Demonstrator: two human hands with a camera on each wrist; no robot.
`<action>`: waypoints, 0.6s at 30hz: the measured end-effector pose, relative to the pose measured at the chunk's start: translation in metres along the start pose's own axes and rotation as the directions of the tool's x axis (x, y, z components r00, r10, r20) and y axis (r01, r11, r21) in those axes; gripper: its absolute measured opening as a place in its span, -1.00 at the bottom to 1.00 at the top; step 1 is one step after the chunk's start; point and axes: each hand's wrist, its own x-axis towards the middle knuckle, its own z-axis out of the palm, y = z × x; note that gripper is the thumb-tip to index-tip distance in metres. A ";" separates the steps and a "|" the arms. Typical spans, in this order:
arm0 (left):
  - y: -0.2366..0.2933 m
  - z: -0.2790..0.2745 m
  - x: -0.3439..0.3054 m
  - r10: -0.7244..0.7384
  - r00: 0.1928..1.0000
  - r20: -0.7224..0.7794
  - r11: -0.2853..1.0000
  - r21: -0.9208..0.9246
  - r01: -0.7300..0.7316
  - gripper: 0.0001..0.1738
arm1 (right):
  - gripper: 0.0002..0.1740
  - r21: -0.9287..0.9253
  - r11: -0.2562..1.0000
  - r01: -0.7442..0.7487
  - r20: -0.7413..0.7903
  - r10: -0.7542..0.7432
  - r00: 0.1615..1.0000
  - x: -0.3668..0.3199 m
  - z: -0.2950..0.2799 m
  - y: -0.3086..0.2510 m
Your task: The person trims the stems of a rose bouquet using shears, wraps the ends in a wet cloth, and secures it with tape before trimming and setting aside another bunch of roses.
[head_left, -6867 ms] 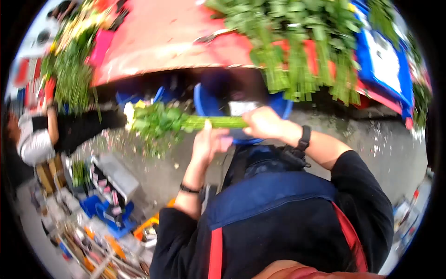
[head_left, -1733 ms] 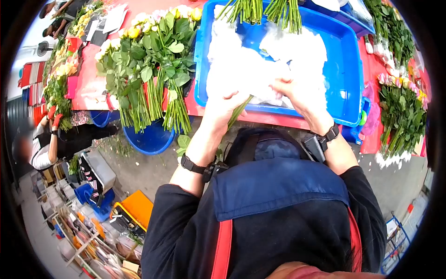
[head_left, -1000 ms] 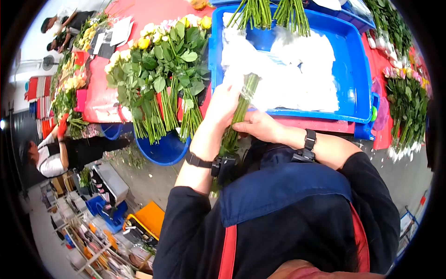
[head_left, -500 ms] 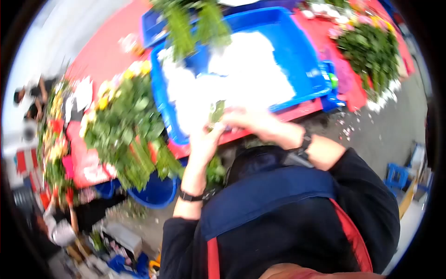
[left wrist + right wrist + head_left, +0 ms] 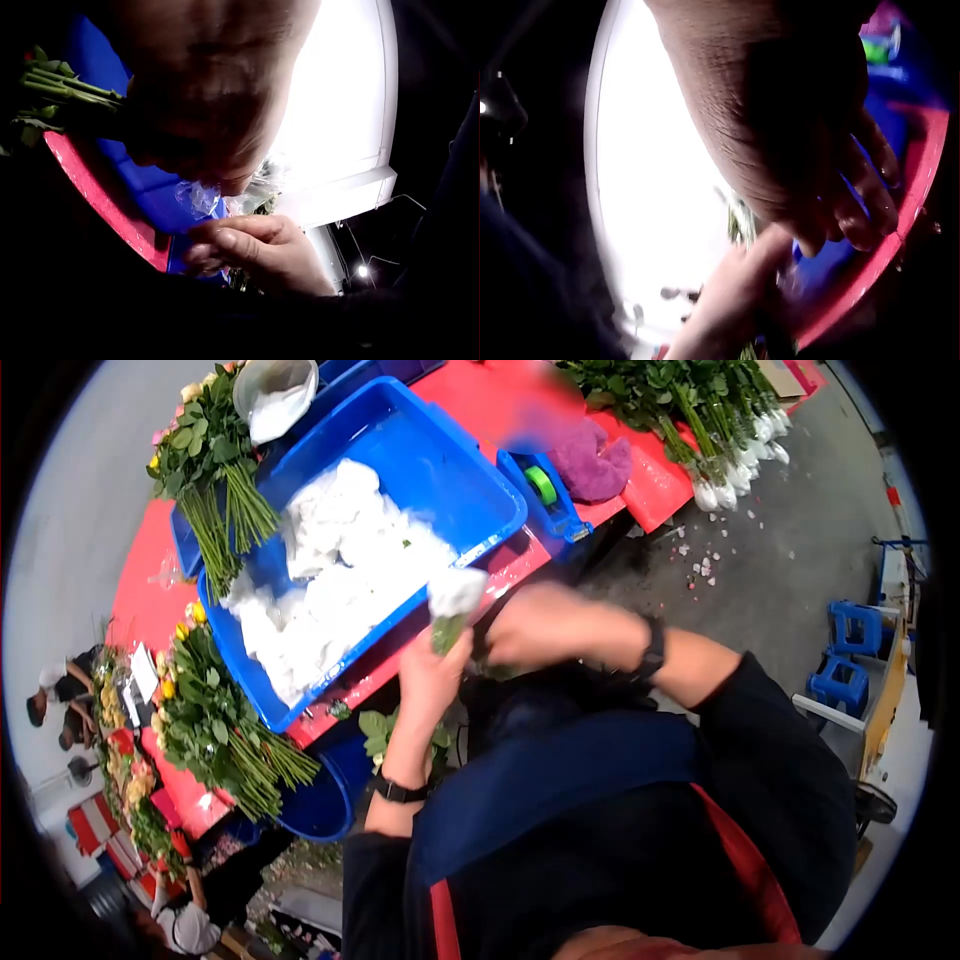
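My left hand (image 5: 428, 675) grips a bunch of cut flowers upside down. Its green stems (image 5: 447, 635) point up, and white wadding (image 5: 457, 592) caps their ends. Leaves of the bunch (image 5: 378, 730) hang below, beside the wrist. Close to the right of the stems is my right hand (image 5: 545, 630), blurred in the head view. In the right wrist view its fingers (image 5: 866, 202) curve loosely and look wet, with nothing seen in them. Crinkled clear plastic (image 5: 199, 199) shows between the two hands in the left wrist view.
A blue tray (image 5: 490, 525) of wet white wadding (image 5: 350, 575) stands on the red table (image 5: 655, 475). Leafy bunches (image 5: 215, 725) lie left; white-tipped bunches (image 5: 700, 420) lie right. A blue tape dispenser (image 5: 550, 500) sits near the table edge. A blue bin (image 5: 340, 790) is below.
The bunch was held level over a bin, then brought to the tray. Its stem ends now carry white wadding. The view has turned right, and the right hand has come away from the stems.
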 end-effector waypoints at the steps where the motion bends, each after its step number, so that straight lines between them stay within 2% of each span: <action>1: -0.006 0.017 0.003 0.000 1.000 0.022 1.000 0.006 -0.001 -0.71 | -0.73 0.182 0.951 -0.251 -0.126 0.276 0.953 -0.020 -0.012 0.025; 2: -0.010 0.035 0.006 0.045 0.998 0.040 0.999 0.013 -0.045 -0.70 | -0.75 0.353 0.898 -0.262 -0.380 0.393 0.837 -0.035 -0.012 0.064; 4: -0.007 0.065 0.014 0.079 0.987 0.141 0.980 0.171 -0.103 -0.72 | -0.74 0.184 0.893 -0.410 -0.573 0.437 0.693 -0.050 -0.023 0.130; 6: -0.002 0.098 0.025 0.069 0.967 0.246 0.961 0.245 -0.130 -0.65 | -0.73 0.407 0.845 -0.346 -0.381 0.501 0.777 -0.041 -0.015 0.176; 7: 0.002 0.114 0.032 0.012 0.955 0.295 0.948 0.299 -0.105 -0.63 | -0.76 0.595 0.783 -0.185 -0.344 0.456 0.821 -0.029 -0.004 0.196; 8: 0.004 0.131 0.039 0.012 0.944 0.330 0.933 0.337 -0.130 -0.62 | -0.80 0.677 0.731 -0.083 -0.395 0.457 0.797 -0.028 -0.010 0.187; 10: 0.007 0.161 0.057 -0.008 0.930 0.367 0.900 0.408 -0.154 -0.61 | -0.84 0.744 0.649 -0.159 -0.271 0.511 0.815 -0.035 -0.023 0.170; 11: 0.013 0.169 0.062 0.002 0.933 0.359 0.905 0.397 -0.154 -0.62 | -0.85 0.693 0.714 -0.100 -0.327 0.435 0.839 -0.053 -0.034 0.143; 13: 0.025 0.182 0.074 0.046 0.923 0.383 0.919 0.345 -0.189 -0.63 | -0.85 0.555 0.826 -0.096 -0.304 0.308 0.902 -0.096 -0.028 0.113; 14: 0.031 0.186 0.079 0.080 0.908 0.412 0.926 0.305 -0.220 -0.64 | -0.78 0.471 0.882 -0.010 -0.406 0.227 0.885 -0.116 -0.009 0.113; 15: 0.041 0.185 0.081 0.075 0.887 0.455 0.960 0.208 -0.188 -0.67 | -0.80 0.469 0.881 -0.062 -0.343 0.246 0.907 -0.131 0.005 0.117; 16: 0.064 0.172 0.072 0.034 0.859 0.511 0.991 0.095 -0.096 -0.74 | -0.83 0.508 0.858 -0.077 -0.353 0.289 0.890 -0.140 0.018 0.122; 18: 0.094 0.158 0.057 -0.099 0.760 0.643 0.993 0.015 0.116 -0.79 | -0.85 0.842 0.539 0.022 -0.257 0.366 0.895 -0.143 0.037 0.143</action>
